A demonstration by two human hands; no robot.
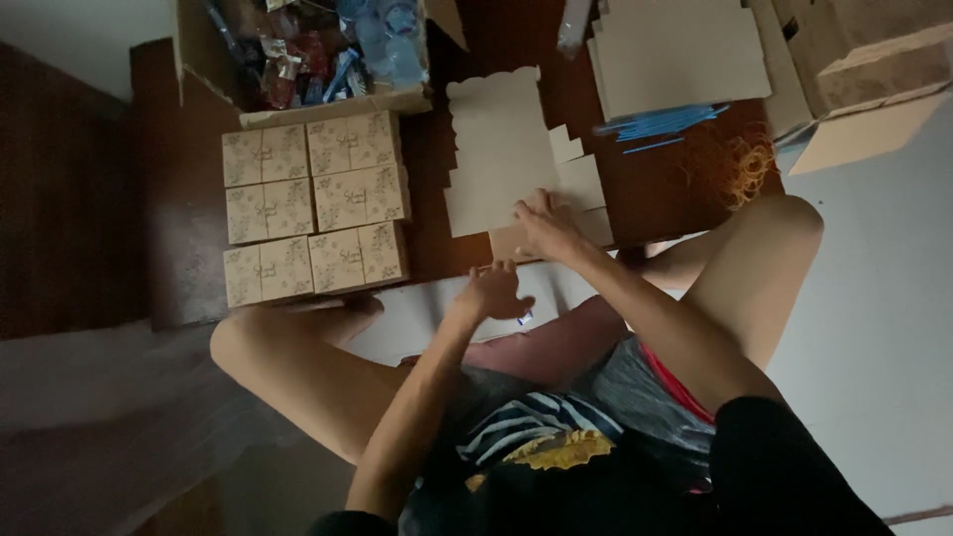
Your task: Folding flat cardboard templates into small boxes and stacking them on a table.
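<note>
Your right hand (pixel 546 226) presses flat, fingers spread, on the flat cardboard blank (pixel 501 159), which stretches toward 11 o'clock; your left hand (pixel 493 293), loosely curled, holding nothing, sits at 7 o'clock of it.

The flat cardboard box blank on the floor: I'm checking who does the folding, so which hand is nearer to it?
Right. The right hand rests on the near edge of the flat cardboard blank. The left hand is lower, just off its edge, closer to the person's lap.
</note>
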